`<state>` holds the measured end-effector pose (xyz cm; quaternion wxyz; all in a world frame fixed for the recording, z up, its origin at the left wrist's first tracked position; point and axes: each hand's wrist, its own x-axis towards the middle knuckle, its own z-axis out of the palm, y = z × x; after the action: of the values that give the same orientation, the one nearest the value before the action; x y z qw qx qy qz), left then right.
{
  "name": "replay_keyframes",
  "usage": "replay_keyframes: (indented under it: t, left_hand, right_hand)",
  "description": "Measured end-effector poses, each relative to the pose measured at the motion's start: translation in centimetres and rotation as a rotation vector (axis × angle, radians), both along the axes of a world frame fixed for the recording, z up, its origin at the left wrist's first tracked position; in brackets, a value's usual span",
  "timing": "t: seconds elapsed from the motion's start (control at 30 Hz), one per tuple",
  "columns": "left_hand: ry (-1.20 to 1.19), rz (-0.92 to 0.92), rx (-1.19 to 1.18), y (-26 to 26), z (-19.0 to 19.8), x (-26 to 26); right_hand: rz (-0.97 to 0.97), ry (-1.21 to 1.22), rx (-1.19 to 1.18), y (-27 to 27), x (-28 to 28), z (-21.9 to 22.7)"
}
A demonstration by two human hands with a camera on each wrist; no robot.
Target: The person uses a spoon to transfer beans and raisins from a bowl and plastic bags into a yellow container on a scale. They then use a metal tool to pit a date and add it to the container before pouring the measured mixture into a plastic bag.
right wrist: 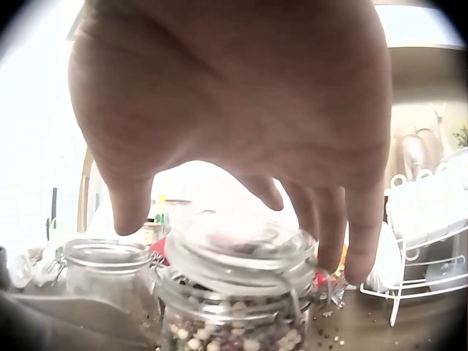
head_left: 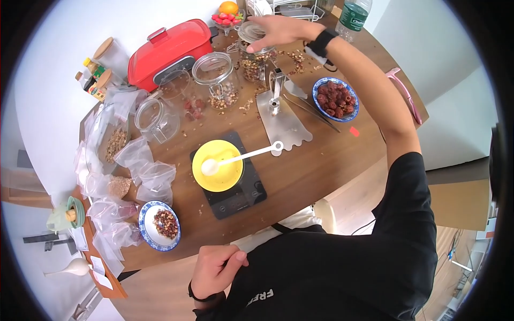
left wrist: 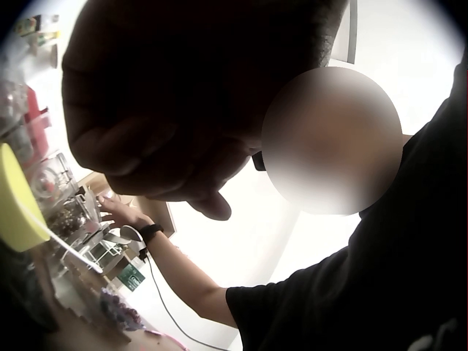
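Note:
My right hand reaches over a glass jar of mixed dried pieces at the back of the table. The right wrist view shows the fingers and thumb of this hand spread around and above the glass lid; whether they touch it I cannot tell. The lid sits tilted over the jar's mouth. My left hand is near the body, off the table's front edge, its fingers loosely curled and holding nothing. It looms dark in the left wrist view.
A yellow bowl with a white spoon rests on a black scale. Open jars, a metal stand, a bowl of dark red fruit, a red cooker and plastic bags surround it.

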<state>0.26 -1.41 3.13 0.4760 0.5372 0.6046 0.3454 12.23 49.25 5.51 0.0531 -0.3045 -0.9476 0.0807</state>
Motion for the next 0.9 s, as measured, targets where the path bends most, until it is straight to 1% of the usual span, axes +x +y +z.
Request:
replay_keyframes:
  t: [0.03,0.07,0.2,0.27,0.37,0.4,0.43,0.5,0.6,0.67,0.73,0.8,0.83,0.9]
  left_hand:
    - [-0.008,0.007,0.027,0.1,-0.1,0.2]
    - [-0.014,0.017,0.054,0.3,-0.2,0.2]
    - [0.004,0.004,0.004,0.3,0.2,-0.3]
    - [0.005,0.002,-0.041,0.1,0.1,-0.5]
    - [-0.016,0.017,-0.018,0.2,-0.3,-0.4]
    - [-0.017,0.016,-0.020,0.2,-0.3,-0.4]
    - [-0.014,0.010,-0.024,0.3,-0.4,-0.5]
    - [-0.009,0.006,-0.030,0.3,-0.5,-0.6]
    - [-0.012,0.014,-0.002,0.3,-0.6,-0.7]
    - [-0.012,0.002,-0.048,0.3,-0.4,-0.9]
    - [-0.022,0.014,-0.047,0.3,-0.3,-0.8]
    - [-0.036,0.027,-0.045,0.3,-0.4,-0.7]
    - [-0.034,0.024,-0.045,0.2,-0.6,-0.8]
    - [-0.032,0.020,-0.046,0.3,-0.7,-0.9]
  right_hand:
    - [-0.013,-0.053,0.063,-0.2,-0.5,-0.2]
    - [-0.037,-0.044,0.098,-0.5,-0.9,-0.4]
    - [-0.056,-0.119,0.045,-0.3,-2.0,0.0]
    - [0.072,-0.081,0.027,0.8,-2.0,0.0]
    - [0.098,-0.037,0.036,1.5,-2.1,-0.1]
    - [0.134,-0.004,0.022,4.2,-2.8,-1.8]
    - [0.134,-0.004,0.021,4.3,-2.7,-1.6]
    - [0.227,-0.038,-0.093,4.6,-2.6,-1.1]
    - [0.268,-0.010,-0.115,5.2,-2.7,-1.4]
    - [0.256,-0.021,-0.088,5.6,-2.9,-1.7]
    - [0.243,-0.034,-0.061,5.2,-3.1,-1.5]
    - [0.099,-0.063,-0.004,4.7,-3.4,-1.4]
    - [0.099,-0.065,-0.003,4.4,-3.6,-1.5]
    - [0.033,-0.002,0.018,3.4,-4.0,-1.7]
